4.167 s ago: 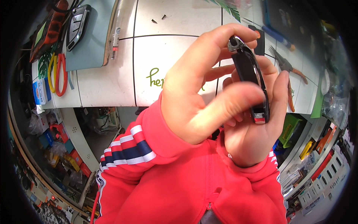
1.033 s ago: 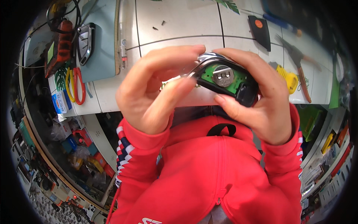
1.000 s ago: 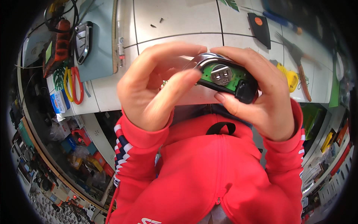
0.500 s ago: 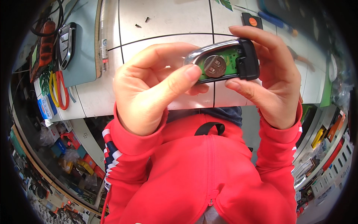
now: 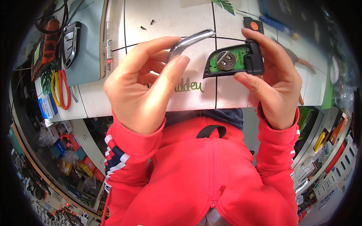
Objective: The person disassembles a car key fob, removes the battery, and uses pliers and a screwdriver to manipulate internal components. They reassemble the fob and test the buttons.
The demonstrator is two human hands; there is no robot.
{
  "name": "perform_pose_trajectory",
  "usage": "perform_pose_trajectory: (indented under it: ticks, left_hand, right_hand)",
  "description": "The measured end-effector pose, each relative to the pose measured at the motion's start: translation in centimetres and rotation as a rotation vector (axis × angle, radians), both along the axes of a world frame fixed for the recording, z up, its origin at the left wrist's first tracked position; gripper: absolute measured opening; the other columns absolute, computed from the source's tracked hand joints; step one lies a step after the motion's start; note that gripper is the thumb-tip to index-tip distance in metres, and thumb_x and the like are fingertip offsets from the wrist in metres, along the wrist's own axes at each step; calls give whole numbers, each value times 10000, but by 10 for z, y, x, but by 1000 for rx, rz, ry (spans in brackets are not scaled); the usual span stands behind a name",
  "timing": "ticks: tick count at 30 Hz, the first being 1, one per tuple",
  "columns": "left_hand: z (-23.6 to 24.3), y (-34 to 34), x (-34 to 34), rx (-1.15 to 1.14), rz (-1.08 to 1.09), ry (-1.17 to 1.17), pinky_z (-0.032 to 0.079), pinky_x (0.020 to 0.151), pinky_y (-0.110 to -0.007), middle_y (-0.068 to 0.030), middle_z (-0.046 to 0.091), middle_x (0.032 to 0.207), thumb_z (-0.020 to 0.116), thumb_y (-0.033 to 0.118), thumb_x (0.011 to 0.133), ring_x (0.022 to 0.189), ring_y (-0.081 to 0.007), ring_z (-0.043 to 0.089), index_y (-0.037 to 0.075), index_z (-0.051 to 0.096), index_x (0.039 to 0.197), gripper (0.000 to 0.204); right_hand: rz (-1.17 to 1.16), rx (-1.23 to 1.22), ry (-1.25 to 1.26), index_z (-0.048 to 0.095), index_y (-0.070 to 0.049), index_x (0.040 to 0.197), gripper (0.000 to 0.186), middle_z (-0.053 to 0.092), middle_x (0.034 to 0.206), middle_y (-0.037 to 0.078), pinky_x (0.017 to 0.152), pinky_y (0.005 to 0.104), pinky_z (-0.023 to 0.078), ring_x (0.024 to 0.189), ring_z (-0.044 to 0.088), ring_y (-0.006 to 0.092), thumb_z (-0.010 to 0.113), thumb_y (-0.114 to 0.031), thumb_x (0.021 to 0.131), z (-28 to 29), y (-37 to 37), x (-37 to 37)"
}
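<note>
the open key fob [image 5: 234, 60] is up in the air over the white table [image 5: 169, 19], held in the right hand [image 5: 275, 81], fingers pinched on its black end. you can see its green board and the round silver coin battery [image 5: 226, 60] sitting in it. the left hand [image 5: 145, 84] grips the shiny silver cover piece [image 5: 188, 40] between thumb and fingers, just beside the fob but not touching it. so the fob looks pulled apart, with the inside showing. i think the next move needs a gentle touch on that small battery, and somewhere to put the cover. on the table lie another black key fob [image 5: 71, 43] on a blue mat [image 5: 88, 37], yellow and red pliers [image 5: 60, 88], two tiny screws [image 5: 147, 25] and a small black remote with an orange button [image 5: 253, 25]
</note>
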State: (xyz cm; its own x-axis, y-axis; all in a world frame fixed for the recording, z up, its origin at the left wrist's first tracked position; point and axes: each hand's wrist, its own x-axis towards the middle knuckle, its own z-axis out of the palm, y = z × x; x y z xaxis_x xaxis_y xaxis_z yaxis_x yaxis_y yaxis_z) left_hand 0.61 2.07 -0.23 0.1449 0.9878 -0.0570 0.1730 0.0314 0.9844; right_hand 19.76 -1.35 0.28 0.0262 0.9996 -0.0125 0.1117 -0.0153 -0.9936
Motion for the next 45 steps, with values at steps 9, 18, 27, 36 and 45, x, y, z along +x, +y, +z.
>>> perform_pose_trajectory:
  ticks: [9,18,27,36,45]
  left_hand:
    - [-5,13,6,519,-165,473,342,411,-203,-73,553,870,673,-27,669,510,-72,457,35,652,920,260]
    - [13,33,8,639,-664,286,425,520,-240,-87,504,869,699,-68,551,637,-158,547,30,645,902,369]
    - [13,38,10,775,-791,246,465,553,-279,-104,517,794,679,-86,527,666,-209,573,-6,586,841,337]
    - [16,41,7,681,-867,284,455,579,-274,-111,519,794,700,-52,546,673,-212,545,-4,567,816,305]
    - [26,87,-6,909,-784,549,441,631,-247,-94,556,857,690,-28,631,729,-173,548,-6,595,892,278]
  right_hand:
    - [65,-78,-61,468,88,1157,531,520,1148,134,869,271,413,997,518,159,664,95,663,6,-1,7]
    - [243,-88,-94,460,99,1165,568,508,1168,156,910,293,386,1057,497,201,672,76,638,14,5,18]
    - [392,-91,-137,450,94,1182,568,517,1144,158,906,305,387,1056,502,216,659,69,654,15,8,25]
    - [410,-137,-284,454,71,1189,527,518,1119,117,843,272,414,983,519,166,623,79,690,20,13,28]
    - [236,-251,74,448,90,1184,573,500,1179,158,883,270,395,1004,514,160,678,-36,675,18,8,30]
